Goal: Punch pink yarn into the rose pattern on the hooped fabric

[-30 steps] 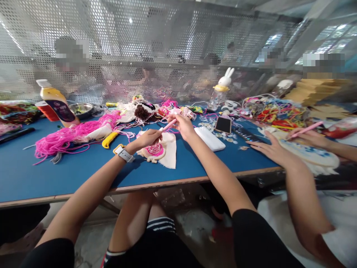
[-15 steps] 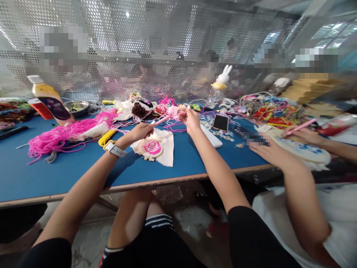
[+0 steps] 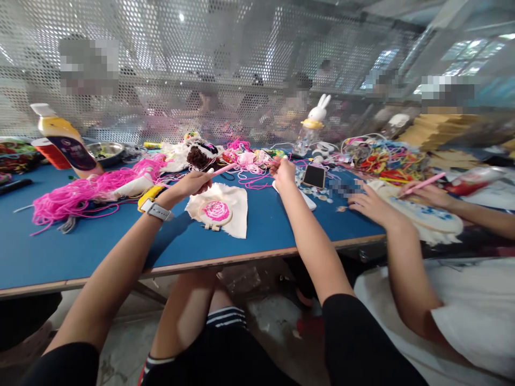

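My left hand (image 3: 195,183), with a pale watch on its wrist, is closed around a pink pen-shaped punch needle (image 3: 223,170) that points away to the right. My right hand (image 3: 285,171) is raised over the table to the right of it, fingers pinched together. What they pinch is too small to make out. Between and below my hands lies an embroidery hoop (image 3: 230,217) on white cloth (image 3: 240,214), its middle filled with pink and white yarn (image 3: 216,210). Loose pink yarn (image 3: 257,179) trails on the table behind the hoop.
A pink yarn heap (image 3: 80,195), a yellow-handled tool (image 3: 148,198) and a bottle (image 3: 68,139) stand left. Right lie a white slab (image 3: 306,199), a phone (image 3: 314,176) and tangled threads (image 3: 386,158). A co-worker's hand (image 3: 372,203) rests near another hoop. A rabbit-topped bottle (image 3: 308,134) stands behind.
My hands have drawn further apart, the right one shifting right and the left one left with the punch needle. The view has swung slightly. The co-worker's near hand has shifted and its fingers have lifted.
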Demonstrator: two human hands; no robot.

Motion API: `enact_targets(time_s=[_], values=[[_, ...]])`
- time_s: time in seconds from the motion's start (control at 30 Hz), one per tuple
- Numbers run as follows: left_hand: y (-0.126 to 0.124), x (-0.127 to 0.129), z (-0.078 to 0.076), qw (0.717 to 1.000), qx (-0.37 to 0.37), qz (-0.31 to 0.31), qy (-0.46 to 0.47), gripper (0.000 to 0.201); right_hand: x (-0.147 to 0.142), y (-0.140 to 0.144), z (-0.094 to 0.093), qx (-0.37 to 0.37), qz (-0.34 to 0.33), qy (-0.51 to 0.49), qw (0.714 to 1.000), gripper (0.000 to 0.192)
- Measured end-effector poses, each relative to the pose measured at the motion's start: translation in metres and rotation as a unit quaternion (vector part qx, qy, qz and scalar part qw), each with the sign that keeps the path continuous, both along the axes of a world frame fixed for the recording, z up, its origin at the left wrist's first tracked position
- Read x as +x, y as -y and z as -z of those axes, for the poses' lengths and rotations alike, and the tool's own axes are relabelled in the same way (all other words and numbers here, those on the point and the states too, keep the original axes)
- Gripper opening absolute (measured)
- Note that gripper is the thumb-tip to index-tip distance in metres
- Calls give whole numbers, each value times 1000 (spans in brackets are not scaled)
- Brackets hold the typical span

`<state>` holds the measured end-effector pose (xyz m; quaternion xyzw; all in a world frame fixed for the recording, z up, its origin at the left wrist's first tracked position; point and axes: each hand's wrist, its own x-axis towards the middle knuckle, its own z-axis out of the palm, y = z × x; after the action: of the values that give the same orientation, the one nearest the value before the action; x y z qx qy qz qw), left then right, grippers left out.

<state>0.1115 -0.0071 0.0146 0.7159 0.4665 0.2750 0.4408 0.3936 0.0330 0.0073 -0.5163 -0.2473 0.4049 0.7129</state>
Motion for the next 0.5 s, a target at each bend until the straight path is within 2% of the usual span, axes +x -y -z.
enact_targets(time_s=[0.1, 0.17, 0.23, 0.33, 0.4, 0.43, 0.5], values=[[0, -1, -3, 1000, -3, -21, -2, 39, 7, -2, 0, -9, 3, -7, 1000, 39], [1, -1, -4, 1000, 1, -30, 10, 40, 7, -2, 0, -19, -46, -18, 999, 46], [1, 0, -4, 999, 9, -35, 29, 43, 1, 1, 0, -30, -154, -28, 987, 60], [3, 5, -1, 998, 23, -37, 42, 45, -18, 10, 4, -28, -346, -15, 938, 73], [4, 11, 3, 999, 25, -25, 35, 45, -36, 19, 8, -3, -419, 1, 908, 66], [6, 14, 6, 999, 23, -12, 29, 45, -44, 23, 9, 12, -430, 7, 903, 59], [8, 20, 11, 1000, 18, 19, 12, 47, -57, 30, 12, 40, -412, 16, 910, 44]])
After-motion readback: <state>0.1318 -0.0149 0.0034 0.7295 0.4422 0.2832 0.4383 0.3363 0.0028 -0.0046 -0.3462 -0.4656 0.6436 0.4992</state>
